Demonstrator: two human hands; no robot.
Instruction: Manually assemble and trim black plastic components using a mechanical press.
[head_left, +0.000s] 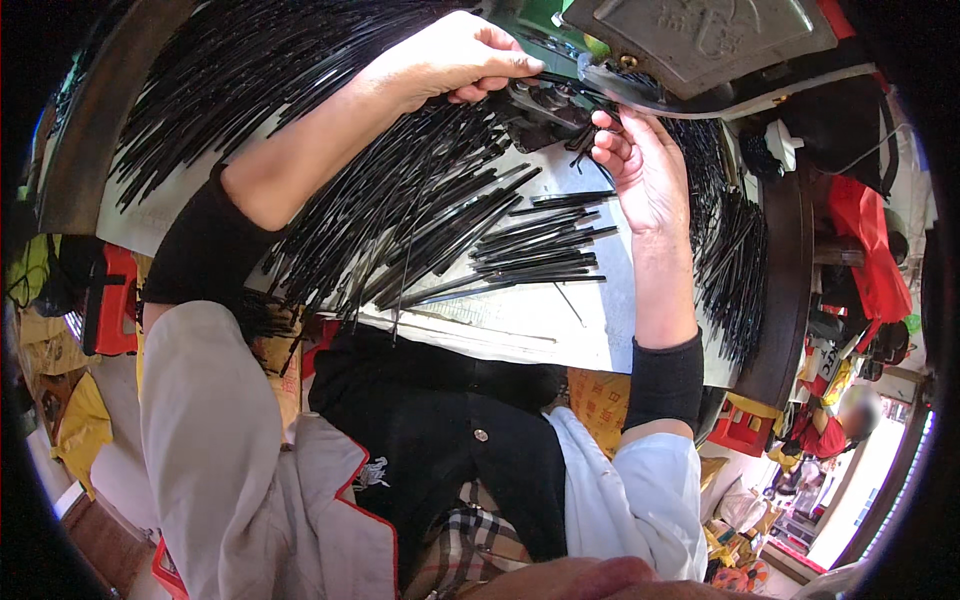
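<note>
At the top of the head view, my left hand (470, 62) pinches a thin black rod (562, 80) between thumb and fingers, at the small metal jaws (550, 104) of a machine. My right hand (645, 165) is raised on the other side of the jaws, palm turned up and fingers curled. Its thumb and forefinger close at the rod's other end, partly lost among dark parts. Above both hands is the machine's grey metal cover (710, 38). Many similar black rods (400, 200) lie in loose heaps under and around my forearms.
A pale sheet (500, 325) covers the worktop, between dark curved edges (785, 290). A smaller bunch of rods (545, 240) lies before the machine. Red crates (115, 300) and yellow sacks (85, 430) stand beyond the table. Another person (825, 440) is far off at the right.
</note>
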